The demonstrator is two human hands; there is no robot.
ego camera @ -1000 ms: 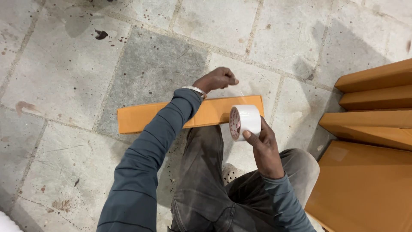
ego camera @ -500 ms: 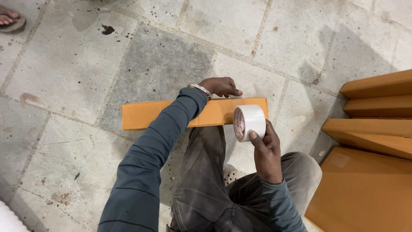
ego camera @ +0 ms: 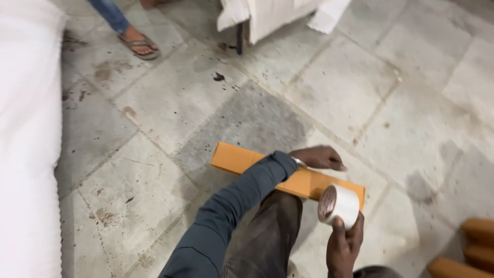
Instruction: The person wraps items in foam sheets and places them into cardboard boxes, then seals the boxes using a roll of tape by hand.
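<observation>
A sandalled foot (ego camera: 138,42) stands on the tiled floor (ego camera: 170,103) beside white cloth (ego camera: 28,134).

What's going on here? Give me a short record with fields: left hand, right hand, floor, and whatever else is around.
left hand: the left hand rests palm down on the long orange board
right hand: the right hand grips a roll of white tape, held over the board's right end
board: lies flat on the floor, across the person's knee
floor: grey stone tiles, stained in places
nearby: another person's foot in a sandal at top left; a white cloth-covered thing at top; more orange pieces at lower right
</observation>
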